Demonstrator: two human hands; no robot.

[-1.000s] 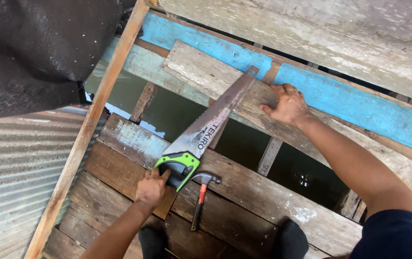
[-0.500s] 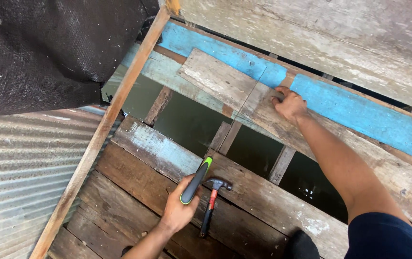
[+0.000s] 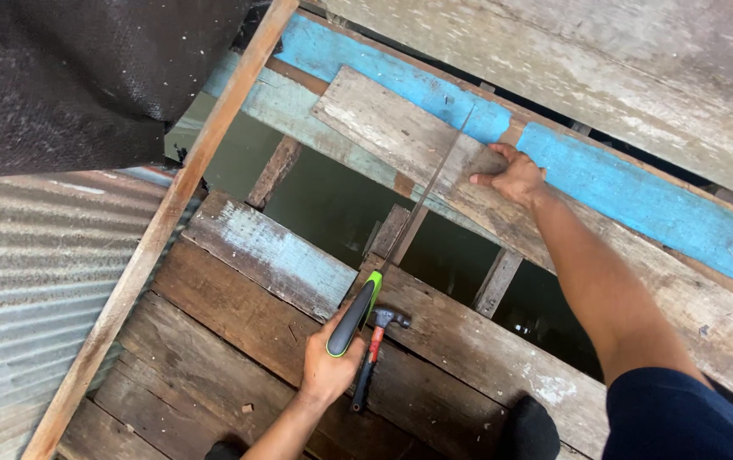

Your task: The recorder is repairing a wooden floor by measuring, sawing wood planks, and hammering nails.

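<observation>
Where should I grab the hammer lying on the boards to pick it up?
Grip the hammer by its red-and-black handle, coming from above at the near end. It lies flat on the dark plank, head pointing away. The left hand holding the saw sits right beside it.

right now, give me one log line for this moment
left hand: grips handsaw handle | blade: edge-on, tip on weathered plank | right hand: pressing plank | claw hammer: lies on floorboards

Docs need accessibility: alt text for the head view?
Left hand grips a green-handled handsaw, blade edge-on reaching toward a weathered plank that the right hand presses down. A claw hammer lies on the floorboards beside it.
</observation>
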